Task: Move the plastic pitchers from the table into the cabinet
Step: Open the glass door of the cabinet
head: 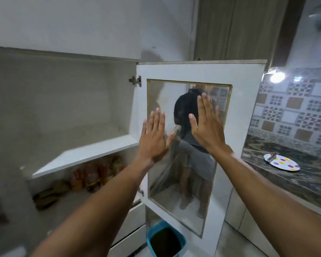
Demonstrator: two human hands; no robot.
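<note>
The white cabinet (67, 101) stands open in front of me, its upper compartment bare above a white shelf (85, 154). Its door (245, 101) is swung out to the right and has a glass pane that mirrors a person. My left hand (154, 138) is raised with flat, spread fingers at the pane's left edge. My right hand (208, 125) is held up flat in front of the glass, fingers apart. Neither hand holds anything. No pitcher and no table are in view.
Under the shelf sit several orange packets and bottles (93, 175). A blue bin (165, 240) stands on the floor below the door. At the right, a dark marble counter (300, 175) carries a dotted white plate (282, 162) against a patterned tile wall.
</note>
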